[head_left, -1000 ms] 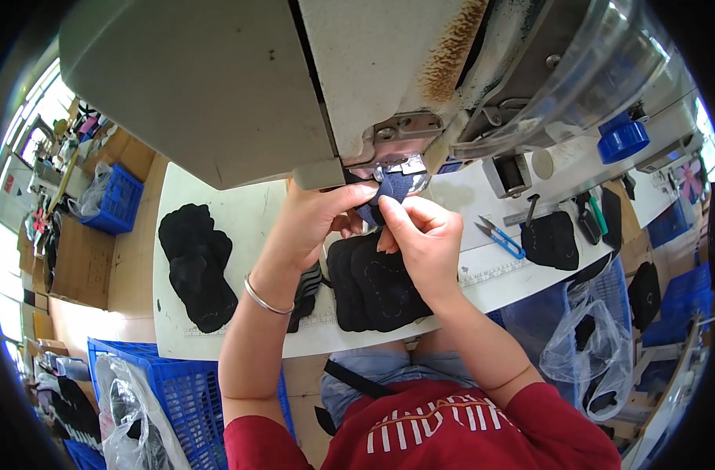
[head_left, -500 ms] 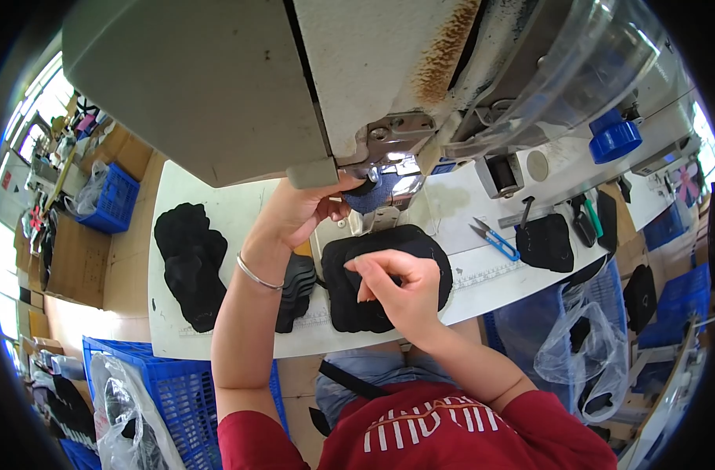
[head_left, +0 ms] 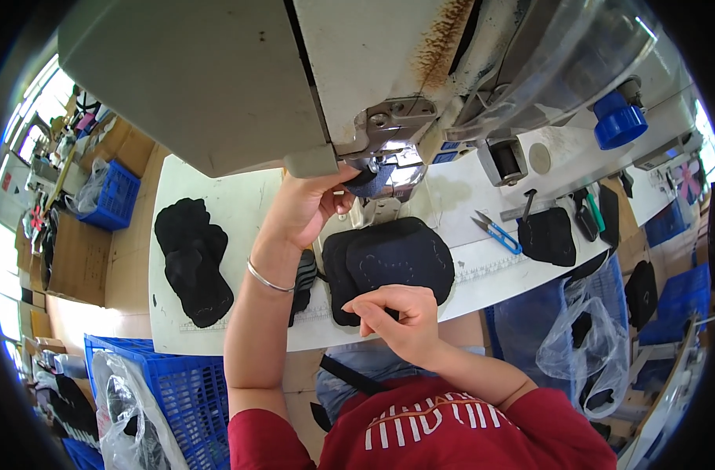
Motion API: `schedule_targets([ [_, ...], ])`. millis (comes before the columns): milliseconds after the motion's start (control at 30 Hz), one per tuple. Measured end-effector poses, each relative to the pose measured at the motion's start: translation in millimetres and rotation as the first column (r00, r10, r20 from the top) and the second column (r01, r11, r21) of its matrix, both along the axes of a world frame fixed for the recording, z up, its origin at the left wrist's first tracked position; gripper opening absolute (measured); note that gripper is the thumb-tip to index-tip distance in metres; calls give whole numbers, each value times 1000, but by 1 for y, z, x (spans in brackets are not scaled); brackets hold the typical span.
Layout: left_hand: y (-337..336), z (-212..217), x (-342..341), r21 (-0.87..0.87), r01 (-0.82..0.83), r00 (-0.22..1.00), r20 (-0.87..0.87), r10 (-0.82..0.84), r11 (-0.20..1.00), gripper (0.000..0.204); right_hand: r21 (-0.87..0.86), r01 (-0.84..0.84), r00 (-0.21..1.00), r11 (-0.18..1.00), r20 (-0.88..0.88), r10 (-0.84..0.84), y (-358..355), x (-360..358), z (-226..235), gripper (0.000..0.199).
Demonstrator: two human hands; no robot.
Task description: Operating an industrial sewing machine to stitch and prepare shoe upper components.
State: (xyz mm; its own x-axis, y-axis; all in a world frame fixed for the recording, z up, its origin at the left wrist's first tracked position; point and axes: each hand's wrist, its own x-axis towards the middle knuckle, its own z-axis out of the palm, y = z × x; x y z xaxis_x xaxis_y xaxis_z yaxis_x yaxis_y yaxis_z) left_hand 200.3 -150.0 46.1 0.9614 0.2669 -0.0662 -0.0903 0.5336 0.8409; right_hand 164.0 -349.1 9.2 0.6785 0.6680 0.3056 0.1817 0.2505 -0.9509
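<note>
Head cam: left hand (head_left: 306,207) is up at 12 o'clock, pinching a small dark fabric piece (head_left: 371,182) under the sewing machine (head_left: 295,70). Right hand (head_left: 400,317) sits loosely curled at 6 o'clock, fingertips on the black pad stack (head_left: 393,262), gripping nothing.

Sewing machine body (head_left: 216,70), upper frame: smooth matt painted metal, with a rough rust-brown streak at upper centre. Presser plate (head_left: 389,125): bright polished metal. Cloth pieces (head_left: 397,262) at centre and cloth stack (head_left: 191,258) at left: matt black fabric, soft-looking. Desk (head_left: 224,204): smooth white, matt. Bracelet (head_left: 267,280): glossy metal. Crate (head_left: 169,392), lower left: blue plastic lattice. Bag (head_left: 585,345), lower right: clear glossy plastic film. Shirt (head_left: 451,431): matt red cloth.
</note>
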Motion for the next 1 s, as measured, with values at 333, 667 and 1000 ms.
schedule_targets([
  [333,-35,-1,-12,43,-233,969,89,228,972,14,-39,258,916,965,326,-232,-6,16,4,7],
  [667,-59,1,-14,67,-401,912,128,390,914,4,-51,633,377,772,892,-250,16,58,31,48],
  [1000,-66,0,-14,111,-484,869,177,462,868,9,-11,638,293,770,928,-230,11,66,31,50],
])
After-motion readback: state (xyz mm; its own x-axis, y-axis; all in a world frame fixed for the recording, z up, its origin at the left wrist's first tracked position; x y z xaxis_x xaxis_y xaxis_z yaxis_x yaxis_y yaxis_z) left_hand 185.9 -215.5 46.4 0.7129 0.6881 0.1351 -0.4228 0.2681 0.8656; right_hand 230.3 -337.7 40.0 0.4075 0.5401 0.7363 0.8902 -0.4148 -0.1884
